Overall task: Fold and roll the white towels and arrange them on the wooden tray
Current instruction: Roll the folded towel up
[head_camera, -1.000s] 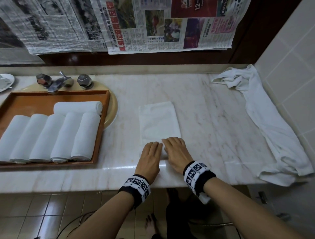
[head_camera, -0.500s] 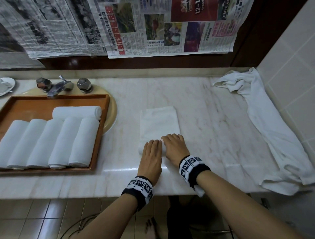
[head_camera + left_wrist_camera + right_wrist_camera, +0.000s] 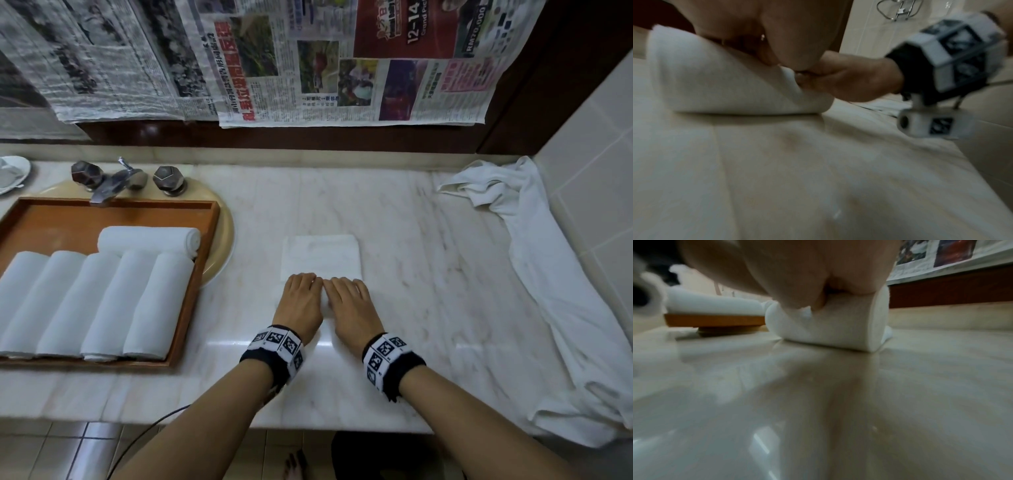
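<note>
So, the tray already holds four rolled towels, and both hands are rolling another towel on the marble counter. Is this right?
Not quite: the wooden tray holds six rolled towels, five side by side and one lying across behind them, as the head view shows. The rest is right: the left hand and right hand are rolling another towel on the marble counter.

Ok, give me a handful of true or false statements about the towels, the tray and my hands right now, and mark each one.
1. Both hands, left hand and right hand, are on the half-rolled towel. True.
2. The tray holds three rolls. False: six, five side by side and one lying across behind them.
3. A loose towel lies on the counter's right side. True.
4. The towel being rolled lies inside the tray. False: it is on the counter, to the tray's right.
5. The faucet is behind the tray. True.
</note>
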A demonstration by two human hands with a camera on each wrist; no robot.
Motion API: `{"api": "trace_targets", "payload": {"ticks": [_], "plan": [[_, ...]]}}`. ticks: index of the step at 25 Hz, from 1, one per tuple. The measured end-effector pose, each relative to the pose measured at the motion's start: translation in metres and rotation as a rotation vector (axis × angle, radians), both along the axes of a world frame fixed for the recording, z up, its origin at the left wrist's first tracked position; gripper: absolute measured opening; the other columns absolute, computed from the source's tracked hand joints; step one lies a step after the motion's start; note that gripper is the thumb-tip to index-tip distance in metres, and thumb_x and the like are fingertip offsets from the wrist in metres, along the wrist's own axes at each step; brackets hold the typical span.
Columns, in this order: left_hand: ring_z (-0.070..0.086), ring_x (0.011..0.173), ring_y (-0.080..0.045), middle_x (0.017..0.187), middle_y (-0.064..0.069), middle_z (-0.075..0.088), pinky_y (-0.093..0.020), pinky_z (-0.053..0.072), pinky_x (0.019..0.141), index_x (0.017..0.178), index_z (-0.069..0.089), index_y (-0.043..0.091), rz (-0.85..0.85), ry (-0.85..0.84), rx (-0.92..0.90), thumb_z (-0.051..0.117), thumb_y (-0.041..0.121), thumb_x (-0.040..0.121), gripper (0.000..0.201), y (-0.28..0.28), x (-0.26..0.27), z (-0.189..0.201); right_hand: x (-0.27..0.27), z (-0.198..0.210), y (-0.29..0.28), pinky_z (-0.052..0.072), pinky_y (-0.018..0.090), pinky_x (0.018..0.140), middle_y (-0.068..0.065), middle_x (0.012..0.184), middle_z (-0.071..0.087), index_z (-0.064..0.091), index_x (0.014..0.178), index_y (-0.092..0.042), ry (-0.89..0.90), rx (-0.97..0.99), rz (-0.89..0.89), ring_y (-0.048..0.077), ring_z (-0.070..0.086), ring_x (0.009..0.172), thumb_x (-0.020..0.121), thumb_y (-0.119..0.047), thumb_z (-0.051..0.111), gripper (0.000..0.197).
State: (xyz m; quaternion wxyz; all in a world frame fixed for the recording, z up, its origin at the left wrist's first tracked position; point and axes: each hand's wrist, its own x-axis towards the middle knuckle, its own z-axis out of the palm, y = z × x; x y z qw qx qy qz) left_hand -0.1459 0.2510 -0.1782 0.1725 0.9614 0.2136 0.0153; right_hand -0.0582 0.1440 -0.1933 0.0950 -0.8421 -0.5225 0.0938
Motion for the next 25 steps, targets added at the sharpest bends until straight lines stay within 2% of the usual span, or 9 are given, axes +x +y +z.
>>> {"api": "trace_targets", "payload": {"ticks": [2, 4, 6, 8, 11, 14, 16, 21, 25], "plan": [[0.053, 0.109, -0.037, 0.12, -0.02, 0.055, -0.037, 0.032, 0.106, 0.122, 0.055, -0.005, 0.024, -0.1, 0.044, 0.046, -0.005, 0.07, 0.052, -0.006, -0.002, -0.007, 0.015, 0.009, 0.014, 0.03, 0.034, 0.102, 0.001, 0.121, 0.056, 0.05, 0.13, -0.013, 0.029, -0.058, 0.034, 0.025, 0.052, 0.114, 0.082, -0.007, 0.047, 0.048], [0.046, 0.122, -0.043, 0.131, -0.025, 0.049, -0.045, 0.023, 0.112, 0.132, 0.046, -0.01, -0.002, -0.091, 0.126, 0.045, 0.006, 0.07, 0.064, -0.013, -0.004, -0.018, 0.032, 0.02, 0.03, 0.031, 0.035, 0.101, 0.001, 0.125, 0.056, 0.049, 0.13, -0.015, 0.041, -0.116, 0.056, 0.023, 0.049, 0.118, 0.091, -0.018, 0.047, 0.04], [0.036, 0.134, -0.044, 0.142, -0.027, 0.041, -0.05, 0.015, 0.118, 0.142, 0.035, -0.009, -0.019, 0.098, 0.175, 0.048, 0.016, 0.069, 0.078, -0.01, 0.001, -0.022, 0.046, 0.026, 0.046, 0.033, 0.036, 0.101, 0.003, 0.125, 0.057, 0.051, 0.127, -0.013, 0.092, -0.167, 0.052, 0.023, 0.049, 0.117, 0.091, -0.016, 0.044, 0.036], [0.029, 0.139, -0.041, 0.148, -0.024, 0.033, -0.05, 0.007, 0.12, 0.148, 0.024, -0.005, -0.004, 0.293, 0.219, 0.049, 0.018, 0.075, 0.081, 0.0, 0.014, -0.016, 0.049, 0.025, 0.052, 0.035, 0.037, 0.101, 0.008, 0.121, 0.056, 0.054, 0.122, -0.008, 0.084, -0.077, 0.009, 0.027, 0.05, 0.114, 0.089, -0.009, 0.046, 0.034], [0.041, 0.121, -0.03, 0.131, -0.012, 0.044, -0.04, 0.022, 0.113, 0.137, 0.036, 0.005, 0.005, 0.324, 0.258, 0.053, 0.018, 0.076, 0.064, 0.019, 0.042, -0.007, 0.033, 0.008, 0.035, 0.038, 0.048, 0.106, 0.014, 0.122, 0.055, 0.053, 0.123, 0.0, -0.034, 0.129, -0.056, 0.033, 0.052, 0.116, 0.081, -0.008, 0.039, 0.044], [0.045, 0.109, -0.025, 0.117, -0.007, 0.048, -0.034, 0.032, 0.098, 0.117, 0.046, 0.011, 0.002, 0.362, 0.237, 0.054, 0.02, 0.077, 0.042, 0.037, 0.069, 0.006, 0.024, -0.006, 0.017, 0.029, 0.054, 0.114, 0.02, 0.143, 0.04, 0.03, 0.143, 0.004, -0.12, -0.011, 0.032, 0.037, 0.038, 0.136, 0.076, -0.007, 0.041, 0.069], [0.041, 0.11, -0.026, 0.119, -0.008, 0.044, -0.034, 0.033, 0.097, 0.117, 0.046, 0.011, 0.024, 0.369, 0.229, 0.056, 0.02, 0.074, 0.045, 0.041, 0.075, 0.009, 0.036, -0.008, 0.026, 0.028, 0.052, 0.114, 0.018, 0.142, 0.041, 0.026, 0.145, 0.002, -0.163, -0.06, 0.04, 0.036, 0.038, 0.135, 0.076, -0.01, 0.045, 0.072], [0.038, 0.115, -0.028, 0.127, -0.009, 0.039, -0.039, 0.027, 0.108, 0.132, 0.037, 0.007, 0.02, 0.332, 0.307, 0.061, 0.026, 0.065, 0.073, 0.044, 0.071, 0.005, 0.068, 0.012, 0.064, 0.035, 0.043, 0.108, 0.007, 0.119, 0.052, 0.047, 0.129, -0.008, -0.084, -0.119, 0.024, 0.027, 0.05, 0.11, 0.057, -0.018, 0.077, 0.079], [0.039, 0.114, -0.025, 0.125, -0.006, 0.04, -0.038, 0.032, 0.102, 0.129, 0.037, 0.012, 0.025, 0.434, 0.286, 0.071, 0.038, 0.066, 0.076, 0.068, 0.1, 0.007, 0.093, 0.028, 0.09, 0.025, 0.04, 0.11, 0.008, 0.132, 0.04, 0.037, 0.131, -0.009, -0.07, -0.269, 0.06, 0.027, 0.037, 0.124, 0.067, -0.033, 0.077, 0.079]]}}
